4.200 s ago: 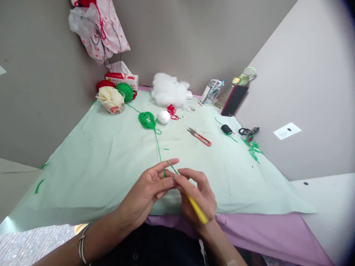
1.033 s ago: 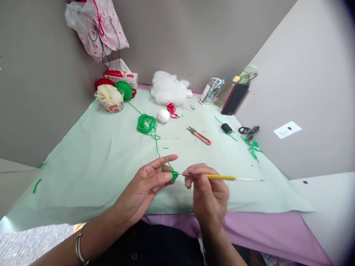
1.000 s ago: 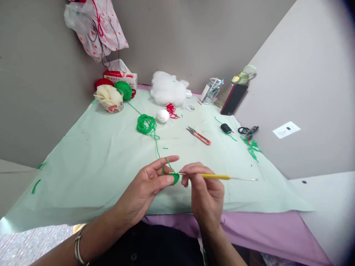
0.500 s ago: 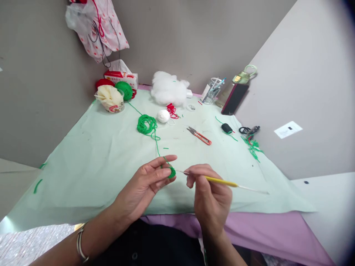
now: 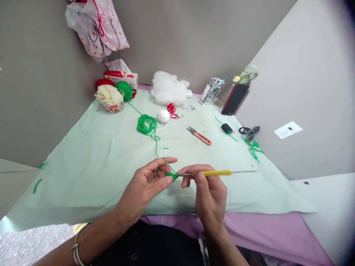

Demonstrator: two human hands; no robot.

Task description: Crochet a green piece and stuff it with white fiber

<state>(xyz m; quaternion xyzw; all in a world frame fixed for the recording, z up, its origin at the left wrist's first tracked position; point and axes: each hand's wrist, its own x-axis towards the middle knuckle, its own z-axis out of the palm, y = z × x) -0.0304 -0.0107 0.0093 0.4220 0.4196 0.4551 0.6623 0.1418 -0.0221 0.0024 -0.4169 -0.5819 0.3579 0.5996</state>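
Above the pale green cloth (image 5: 83,166), hook levelled at crochet

The yellow-handled hook (image 5: 216,173), gripped by the right hand (image 5: 212,195), has swung nearly level, its tip meeting the green crochet piece (image 5: 175,177). The left hand (image 5: 144,186) pinches that piece, thumb partly covering it. Beyond lie coiled green yarn (image 5: 146,124) and snips (image 5: 199,136).

A tissue box (image 5: 122,79) stands at the back left; 1 dark phone (image 5: 235,99) leans against a green-lidded bottle (image 5: 242,78) at the right, beside a clear jar (image 5: 212,91) holding pens.
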